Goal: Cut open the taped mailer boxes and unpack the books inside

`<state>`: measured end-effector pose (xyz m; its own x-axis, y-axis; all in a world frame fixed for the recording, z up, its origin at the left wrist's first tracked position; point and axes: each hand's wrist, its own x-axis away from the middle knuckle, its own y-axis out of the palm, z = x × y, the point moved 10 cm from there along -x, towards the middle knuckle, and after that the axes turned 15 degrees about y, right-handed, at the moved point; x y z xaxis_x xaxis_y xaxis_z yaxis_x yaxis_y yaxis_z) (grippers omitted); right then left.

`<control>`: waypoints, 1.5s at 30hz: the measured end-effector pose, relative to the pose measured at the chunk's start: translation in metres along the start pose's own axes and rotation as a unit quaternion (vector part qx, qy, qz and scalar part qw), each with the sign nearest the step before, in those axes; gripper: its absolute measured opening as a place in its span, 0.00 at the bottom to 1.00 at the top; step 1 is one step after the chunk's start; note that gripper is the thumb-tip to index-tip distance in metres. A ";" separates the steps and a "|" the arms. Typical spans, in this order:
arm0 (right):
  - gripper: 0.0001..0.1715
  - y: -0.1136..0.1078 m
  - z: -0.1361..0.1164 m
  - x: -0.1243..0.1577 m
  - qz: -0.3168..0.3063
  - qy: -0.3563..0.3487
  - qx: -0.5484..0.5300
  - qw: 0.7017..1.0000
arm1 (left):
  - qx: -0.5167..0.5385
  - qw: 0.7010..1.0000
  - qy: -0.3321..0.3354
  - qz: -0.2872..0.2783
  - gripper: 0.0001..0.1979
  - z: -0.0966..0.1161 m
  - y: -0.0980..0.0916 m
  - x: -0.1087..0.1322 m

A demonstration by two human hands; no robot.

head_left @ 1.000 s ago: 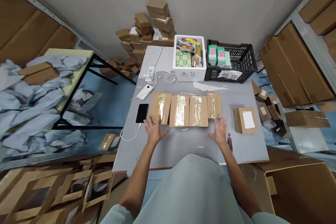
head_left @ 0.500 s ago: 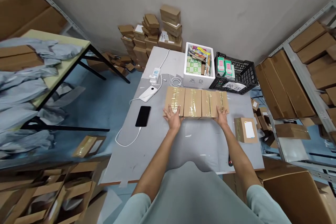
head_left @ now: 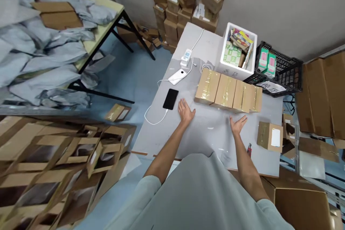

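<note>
A row of taped cardboard boxes [head_left: 221, 90] stands side by side on the grey-covered table [head_left: 199, 140]. My left hand [head_left: 185, 112] is open, just in front of the row's left end and apart from it, close to a black phone [head_left: 170, 99]. In front of the right part of the row, my right hand [head_left: 237, 125] is open with fingers spread and holds nothing. Right of it sits a single cardboard box [head_left: 270, 136] with a white label. A red and black tool [head_left: 249, 150], perhaps a cutter, lies beside my right forearm.
Behind the row are a white foam box [head_left: 223, 65] of booklets and a black crate [head_left: 289, 75]. A white power bank [head_left: 178, 77] and cables lie at the left. Grey parcels cover a side table [head_left: 93, 45]; open cartons [head_left: 78, 151] stand on the floor.
Both hands have let go of the box row and drawn back towards me. My view has turned left, so the table appears shifted right. The red and black tool shows more fully.
</note>
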<state>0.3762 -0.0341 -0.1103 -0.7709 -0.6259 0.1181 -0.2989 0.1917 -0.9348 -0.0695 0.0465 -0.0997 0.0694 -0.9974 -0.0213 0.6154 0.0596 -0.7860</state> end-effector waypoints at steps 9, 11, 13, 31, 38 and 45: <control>0.62 0.123 -0.020 0.152 -0.020 0.076 0.009 0.997 | -0.022 0.992 -0.110 0.054 0.59 -0.133 -0.038 -0.017; 0.60 0.126 -0.023 0.157 0.010 0.099 0.025 0.995 | -0.022 0.991 -0.123 0.056 0.59 -0.147 -0.037 -0.028; 0.58 0.125 -0.026 0.159 0.029 0.100 0.048 0.993 | -0.024 0.991 -0.115 0.062 0.58 -0.154 -0.034 -0.034; 0.55 0.130 -0.027 0.160 -0.108 0.110 0.149 0.977 | -0.018 0.983 -0.137 0.118 0.57 -0.154 -0.024 -0.031; 0.58 0.118 -0.033 0.166 -0.042 0.123 0.141 0.981 | -0.008 0.992 -0.089 0.087 0.57 -0.155 -0.026 -0.013; 0.57 0.120 -0.029 0.169 -0.047 0.120 0.134 0.983 | -0.044 0.996 -0.056 0.053 0.53 -0.153 -0.032 0.020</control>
<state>0.1939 -0.0951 -0.1930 -0.8672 -0.4288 0.2531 -0.2410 -0.0833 -0.9669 -0.2076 0.0180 -0.1693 0.2206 -0.9745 -0.0409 0.5300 0.1549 -0.8337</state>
